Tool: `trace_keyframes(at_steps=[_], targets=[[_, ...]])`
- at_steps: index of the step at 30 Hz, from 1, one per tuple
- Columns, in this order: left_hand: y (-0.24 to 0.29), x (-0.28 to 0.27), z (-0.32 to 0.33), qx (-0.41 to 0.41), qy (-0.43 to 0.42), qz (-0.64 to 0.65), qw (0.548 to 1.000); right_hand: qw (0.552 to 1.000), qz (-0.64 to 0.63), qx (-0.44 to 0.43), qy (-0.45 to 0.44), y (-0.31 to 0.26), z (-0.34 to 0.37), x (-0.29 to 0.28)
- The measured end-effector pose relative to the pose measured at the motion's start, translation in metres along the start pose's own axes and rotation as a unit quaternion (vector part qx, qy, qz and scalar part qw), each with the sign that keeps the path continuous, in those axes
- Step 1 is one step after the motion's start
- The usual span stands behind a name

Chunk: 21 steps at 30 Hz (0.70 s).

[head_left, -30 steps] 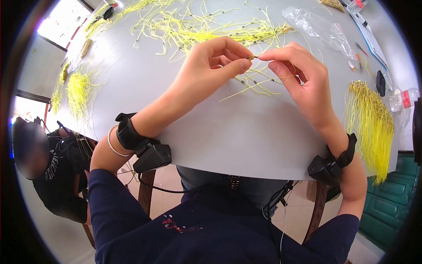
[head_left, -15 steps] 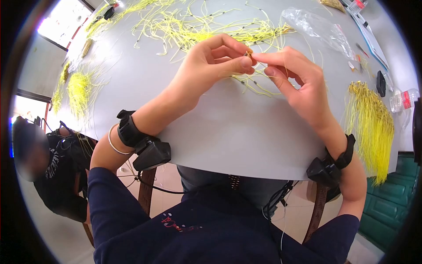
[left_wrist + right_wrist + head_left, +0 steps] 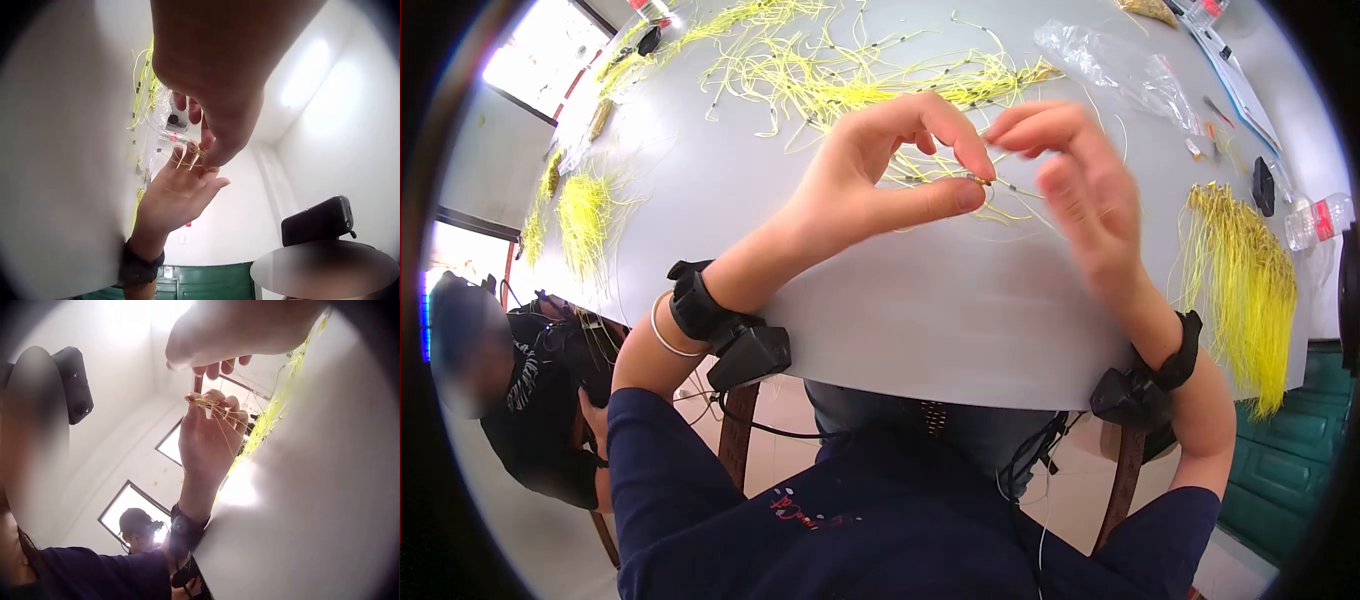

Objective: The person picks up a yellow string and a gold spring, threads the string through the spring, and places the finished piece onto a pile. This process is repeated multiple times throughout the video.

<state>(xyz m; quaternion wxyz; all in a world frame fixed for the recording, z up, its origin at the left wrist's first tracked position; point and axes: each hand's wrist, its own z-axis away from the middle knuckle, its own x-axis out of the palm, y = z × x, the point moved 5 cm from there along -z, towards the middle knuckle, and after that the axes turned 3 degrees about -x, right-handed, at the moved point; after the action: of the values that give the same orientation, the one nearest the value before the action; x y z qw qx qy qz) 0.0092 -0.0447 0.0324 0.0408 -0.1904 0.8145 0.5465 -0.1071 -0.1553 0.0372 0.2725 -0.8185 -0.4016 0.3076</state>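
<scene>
Thumb and index finger of my left hand (image 3: 850,180) pinch a small gold-coloured piece (image 3: 982,181) with thin line on it. In the right wrist view this piece (image 3: 205,402) looks like a narrow gold coil, and pale strands (image 3: 226,428) trail from it across the left fingers. My right hand (image 3: 1090,200) is just to the right, blurred, its fingers loosely bent and apart from the gold piece. Seen from the left wrist, the right palm (image 3: 178,197) faces the left fingertips with fingers spread, and thin strands cross in front of them.
A tangle of yellow lines with dark beads (image 3: 830,75) spreads over the far table (image 3: 920,300). Neat yellow bundles lie at right (image 3: 1245,290) and left (image 3: 585,220). A clear plastic bag (image 3: 1115,65), a bottle (image 3: 1318,222) and a clipboard (image 3: 1235,90) are at right. Another person (image 3: 530,400) sits at left.
The right fingers have come off the gold piece and lifted away, parting from the left hand. The left hand has shifted slightly down and right, still pinching the piece.
</scene>
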Motion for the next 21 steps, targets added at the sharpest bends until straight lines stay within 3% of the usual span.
trace_keyframes(at_steps=[2,6,10,12,13,15,18,19,20,21], targets=[[0.004,-0.002,0.001,0.017,0.019,-0.036,0.999,0.989,-0.122,0.056,-0.063,0.003,0.004,0.019],[0.017,0.000,0.001,0.064,0.039,-0.123,0.990,0.976,-0.191,0.078,-0.075,0.008,0.008,0.027],[0.014,0.004,0.001,0.064,0.021,-0.129,0.989,0.951,-0.260,0.147,-0.075,0.009,0.011,0.028],[0.009,0.002,0.001,-0.027,0.047,0.028,0.998,0.940,-0.295,0.161,-0.066,0.010,0.010,0.027],[0.008,0.001,0.001,-0.026,0.045,0.027,0.998,0.937,-0.299,0.171,-0.063,0.011,0.009,0.026],[0.012,0.000,0.000,0.075,0.015,-0.166,0.983,0.934,-0.302,0.180,-0.059,0.011,0.010,0.025],[0.020,-0.004,-0.001,0.097,0.052,-0.230,0.967,0.940,-0.262,0.209,-0.066,0.004,0.010,0.027],[0.022,-0.008,-0.002,0.096,0.052,-0.229,0.967,0.923,-0.269,0.263,-0.086,-0.001,0.009,0.030],[0.020,-0.015,-0.003,0.036,0.076,-0.129,0.988,0.902,-0.273,0.317,-0.106,-0.008,0.011,0.032],[0.017,-0.021,-0.006,-0.020,0.099,-0.030,0.994,0.903,-0.271,0.316,-0.107,-0.013,0.010,0.032]])
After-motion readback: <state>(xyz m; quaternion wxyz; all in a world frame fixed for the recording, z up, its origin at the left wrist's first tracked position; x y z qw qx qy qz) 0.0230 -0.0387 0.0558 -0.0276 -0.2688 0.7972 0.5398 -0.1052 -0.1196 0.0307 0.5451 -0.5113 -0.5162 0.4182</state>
